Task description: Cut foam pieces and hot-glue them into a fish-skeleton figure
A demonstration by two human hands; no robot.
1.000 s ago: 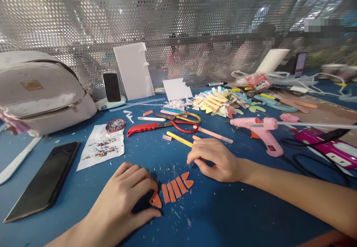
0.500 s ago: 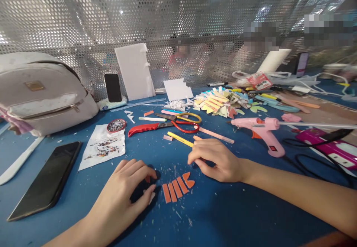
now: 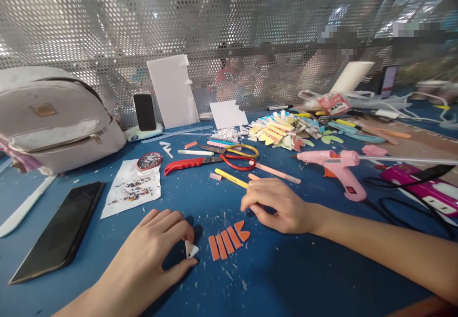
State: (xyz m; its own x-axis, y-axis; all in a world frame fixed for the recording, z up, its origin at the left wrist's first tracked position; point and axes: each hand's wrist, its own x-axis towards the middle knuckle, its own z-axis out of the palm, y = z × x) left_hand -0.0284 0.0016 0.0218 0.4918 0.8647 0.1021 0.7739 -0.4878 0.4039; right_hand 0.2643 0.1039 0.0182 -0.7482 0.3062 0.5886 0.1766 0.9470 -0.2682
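My left hand (image 3: 157,248) pinches a small white triangular piece (image 3: 191,249) with a black dot on it, between thumb and forefinger, low over the blue table. Just right of it lies a row of flat orange pieces (image 3: 226,242): several strips and a notched, tail-shaped one at the right end. My right hand (image 3: 275,205) rests on the table behind and right of the row, fingers curled in, with nothing visible in them. A yellow marker (image 3: 232,178) runs up to its fingertips, and a short orange bit (image 3: 253,177) lies behind its knuckles.
Scissors (image 3: 229,156), a red-handled cutter (image 3: 184,165) and pens lie mid-table. A pink glue gun (image 3: 332,164) and cable are at right, a phone (image 3: 59,233) and beads on paper (image 3: 134,186) at left. A heap of coloured scraps (image 3: 282,131) lies behind.
My left hand has drawn back slightly and tilted, bringing the white triangular piece into plain view between its fingers. My right hand and the orange pieces have stayed put.
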